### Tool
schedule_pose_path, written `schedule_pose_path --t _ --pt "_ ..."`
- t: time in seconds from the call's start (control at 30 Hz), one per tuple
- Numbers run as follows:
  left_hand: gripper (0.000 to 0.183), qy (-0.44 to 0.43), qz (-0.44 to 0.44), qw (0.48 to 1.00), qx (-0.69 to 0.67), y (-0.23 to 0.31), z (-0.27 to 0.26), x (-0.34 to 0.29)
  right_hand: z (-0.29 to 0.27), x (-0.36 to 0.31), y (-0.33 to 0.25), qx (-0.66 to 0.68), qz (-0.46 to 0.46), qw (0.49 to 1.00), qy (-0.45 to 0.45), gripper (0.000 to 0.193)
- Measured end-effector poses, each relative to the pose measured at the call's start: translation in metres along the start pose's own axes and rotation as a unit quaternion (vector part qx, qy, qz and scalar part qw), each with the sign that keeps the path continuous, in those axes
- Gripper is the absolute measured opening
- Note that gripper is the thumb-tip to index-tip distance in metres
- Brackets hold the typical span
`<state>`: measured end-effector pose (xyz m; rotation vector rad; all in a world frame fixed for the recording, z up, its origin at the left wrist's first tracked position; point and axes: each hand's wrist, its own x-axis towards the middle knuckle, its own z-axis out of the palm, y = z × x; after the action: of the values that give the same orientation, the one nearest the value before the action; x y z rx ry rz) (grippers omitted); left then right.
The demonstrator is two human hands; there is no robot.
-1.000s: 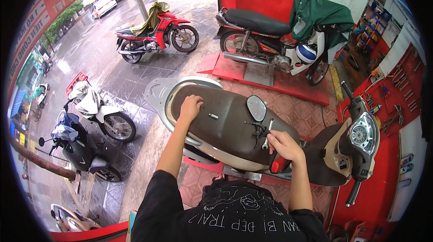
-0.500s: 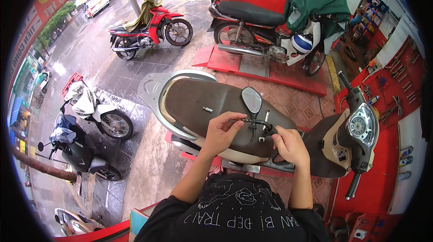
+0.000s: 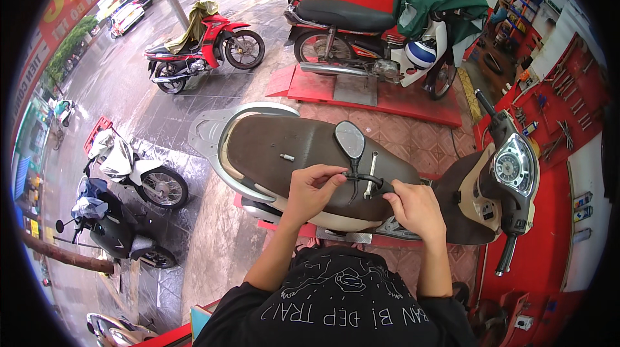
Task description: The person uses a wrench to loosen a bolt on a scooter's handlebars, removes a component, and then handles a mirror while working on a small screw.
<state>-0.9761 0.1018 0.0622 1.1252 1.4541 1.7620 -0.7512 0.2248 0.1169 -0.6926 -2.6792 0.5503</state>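
Observation:
My left hand (image 3: 309, 193) pinches one end of a black bent rod (image 3: 367, 177), which looks like a mirror stem. Its broader dark end is gripped by my right hand (image 3: 416, 210), whose fingers partly hide it. The rod is held over the brown seat (image 3: 271, 137) of a scooter. Just beyond it lies a rear-view mirror (image 3: 349, 139), its black stem pointing back at my hands. A silver wrench (image 3: 372, 169) rests on the seat behind the held rod. Farther left on the seat is a small silver metal cylinder (image 3: 287, 157).
The scooter's handlebar and dashboard (image 3: 513, 169) are at the right. Beyond stands a motorbike (image 3: 349, 17) on a red ramp (image 3: 413, 108), partly under a green cover (image 3: 439, 1). Tools hang on a red wall board (image 3: 571, 98). Several parked motorbikes, including a red one (image 3: 210, 43), stand left.
The view has shifted slightly, so the scene sits a little farther left. Both hands keep hold of the rod, which now lies more level between them.

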Motion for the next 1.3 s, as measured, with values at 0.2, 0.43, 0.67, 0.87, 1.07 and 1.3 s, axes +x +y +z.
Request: schedule_pose_path --t 0.2,0.43,0.67,0.87,1.07,1.3 --pt "0.017 -0.02 -0.03 0.999 -0.021 0.008 -0.002 -0.003 0.001 -0.005 -0.003 -0.028 0.0 1.0 0.005 0.033" --pt "0.027 -0.028 0.156 0.985 0.07 0.013 0.001 -0.005 0.004 -0.01 0.012 0.111 0.004 0.993 -0.035 0.03" --pt "0.026 -0.055 0.155 0.984 0.072 0.017 -0.001 -0.004 0.009 -0.014 0.018 0.178 0.031 0.982 -0.062 0.032" --pt "0.026 -0.038 0.03 0.997 -0.063 0.006 0.007 -0.009 0.011 -0.017 0.016 0.184 0.033 0.981 -0.046 0.033" --pt "0.029 -0.062 0.048 0.992 -0.103 0.006 0.011 -0.011 0.011 -0.024 0.019 0.17 0.03 0.984 -0.039 0.034" --pt "0.029 -0.065 0.036 0.996 0.044 0.019 0.005 -0.008 0.008 -0.026 0.018 0.161 0.032 0.986 -0.025 0.033"
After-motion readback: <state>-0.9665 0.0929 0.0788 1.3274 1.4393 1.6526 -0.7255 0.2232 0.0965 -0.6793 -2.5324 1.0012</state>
